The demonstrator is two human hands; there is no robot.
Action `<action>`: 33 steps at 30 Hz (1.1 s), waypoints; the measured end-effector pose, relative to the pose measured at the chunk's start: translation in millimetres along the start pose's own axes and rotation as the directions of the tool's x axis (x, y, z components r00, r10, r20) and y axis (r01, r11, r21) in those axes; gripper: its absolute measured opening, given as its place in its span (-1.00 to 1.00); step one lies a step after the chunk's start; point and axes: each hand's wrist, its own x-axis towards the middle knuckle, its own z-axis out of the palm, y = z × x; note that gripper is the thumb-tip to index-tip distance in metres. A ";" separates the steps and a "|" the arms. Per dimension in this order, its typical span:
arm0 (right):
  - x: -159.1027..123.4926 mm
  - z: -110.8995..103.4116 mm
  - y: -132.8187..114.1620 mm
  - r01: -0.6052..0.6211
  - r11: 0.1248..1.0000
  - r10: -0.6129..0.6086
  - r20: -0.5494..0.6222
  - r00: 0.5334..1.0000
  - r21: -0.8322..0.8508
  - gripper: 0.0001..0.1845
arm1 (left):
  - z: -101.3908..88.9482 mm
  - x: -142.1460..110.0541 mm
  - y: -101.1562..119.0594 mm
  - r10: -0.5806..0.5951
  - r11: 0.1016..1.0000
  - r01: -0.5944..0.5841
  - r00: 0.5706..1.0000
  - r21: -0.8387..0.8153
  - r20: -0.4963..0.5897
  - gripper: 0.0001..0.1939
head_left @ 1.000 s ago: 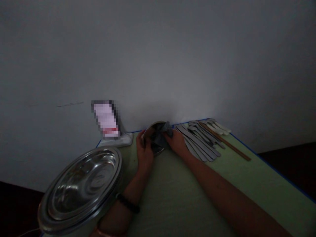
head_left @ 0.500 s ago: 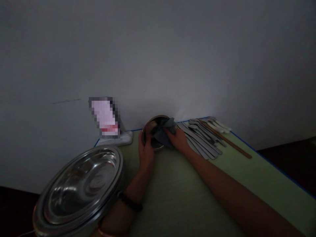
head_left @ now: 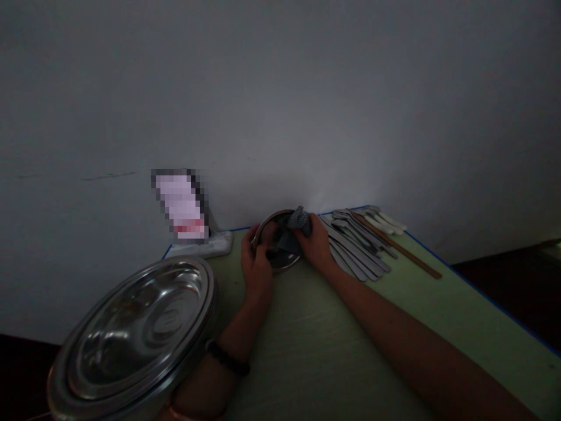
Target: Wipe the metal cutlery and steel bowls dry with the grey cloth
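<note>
A shiny metal bowl (head_left: 293, 261) is tilted with its inside toward me, near the back edge of the green table. My left hand (head_left: 257, 264) grips its left rim, thumb on the inner side and fingers behind. In my right hand (head_left: 316, 244) is a bunched grey cloth (head_left: 289, 238), pressed against the bowl's inside at the right. Part of the cloth sticks up above my fingers. Just right of that hand lies a row of flat-handled metal cutlery (head_left: 355, 251).
Large nested metal basins (head_left: 131, 333) stand at the left, close to my left forearm. Behind them a phone (head_left: 182, 204) leans on a white stand (head_left: 210, 245). Wooden chopsticks (head_left: 403, 248) and white-handled cutlery (head_left: 385, 222) lie at right. A grey wall (head_left: 280, 105) rises behind the table (head_left: 307, 345).
The bowl has turned a little, and the cloth has bunched up more inside it. My right hand has closed further around the cloth. The whole view has shifted slightly.
</note>
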 end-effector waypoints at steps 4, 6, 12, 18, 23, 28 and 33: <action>0.4 -0.3 -1.1 -0.040 0.999 0.040 0.024 0.999 0.007 -0.76 | -0.6 1.3 -3.0 -0.028 0.999 0.028 1.000 0.047 -0.009 -0.69; 0.8 -0.3 -1.5 -0.062 0.998 0.061 0.034 0.998 0.015 -0.76 | -0.8 1.7 -4.2 -0.045 0.997 0.046 0.999 0.060 -0.010 -0.69; 1.7 -0.4 -1.8 -0.084 0.996 0.083 0.058 0.995 0.010 -0.76 | 0.7 1.1 -4.3 -0.094 0.993 0.095 0.995 0.065 -0.023 -0.70; 1.4 -0.8 0.3 -0.089 0.996 0.089 0.080 0.993 -0.007 -0.74 | 0.6 2.4 -7.2 -0.130 0.989 0.132 0.991 0.065 -0.041 -0.67; 1.9 -0.4 1.4 -0.101 0.995 0.101 0.093 0.991 -0.006 -0.73 | -0.8 3.5 -9.7 -0.130 0.988 0.133 0.991 0.080 -0.041 -0.68; 2.0 -0.7 -0.1 -0.094 0.995 0.095 0.088 0.992 -0.016 -0.76 | -1.5 3.4 -9.7 -0.139 0.985 0.142 0.989 0.095 -0.044 -0.68; 2.3 -0.6 -1.1 -0.113 0.993 0.116 0.082 0.990 -0.037 -0.75 | -0.7 2.6 -7.4 -0.148 0.983 0.151 0.988 0.102 -0.037 -0.69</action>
